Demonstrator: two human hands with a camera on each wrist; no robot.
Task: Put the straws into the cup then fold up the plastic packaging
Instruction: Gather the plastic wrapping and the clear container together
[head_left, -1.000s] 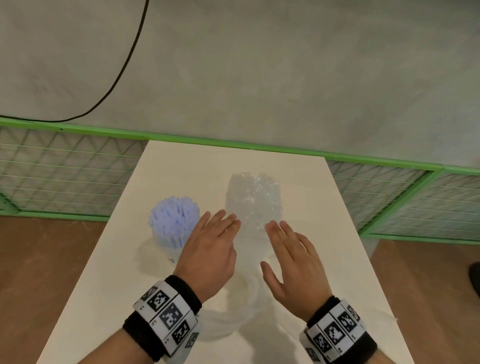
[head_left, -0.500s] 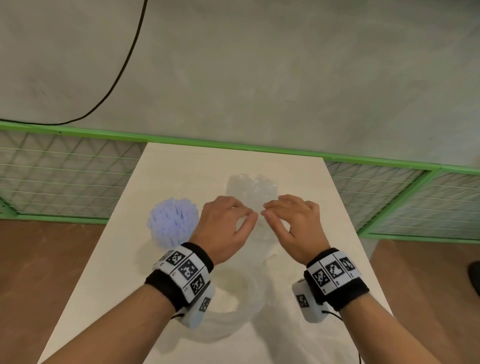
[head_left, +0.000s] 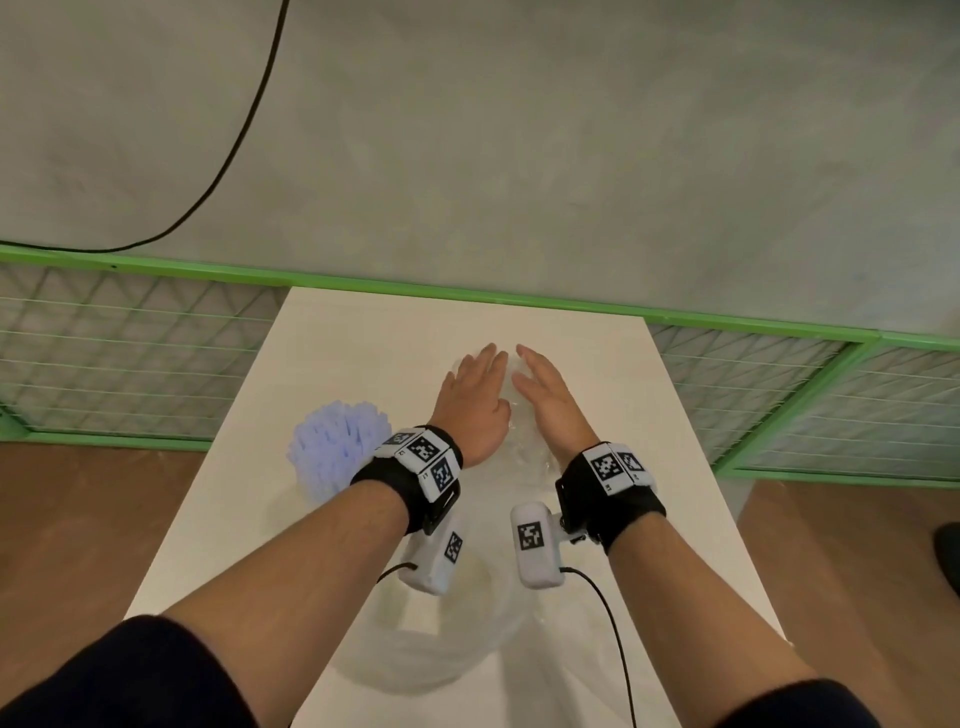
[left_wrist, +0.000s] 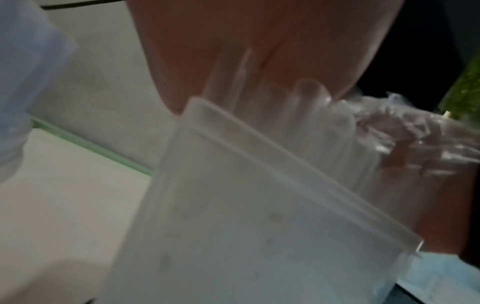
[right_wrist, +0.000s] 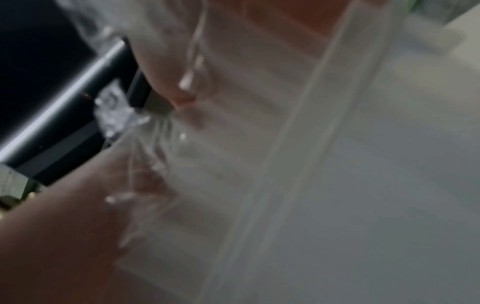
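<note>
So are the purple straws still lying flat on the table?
No, the straws stand bunched upright on the table, left of the left hand.

Plastic packaging (right_wrist: 259, 164): clear, creased film with a straight seam band is being seen across most of the blurred frame.
Right hand (right_wrist: 64, 236): is being pressed against the film.
Desk (right_wrist: 415, 144): a pale surface is being shown beneath.
</note>
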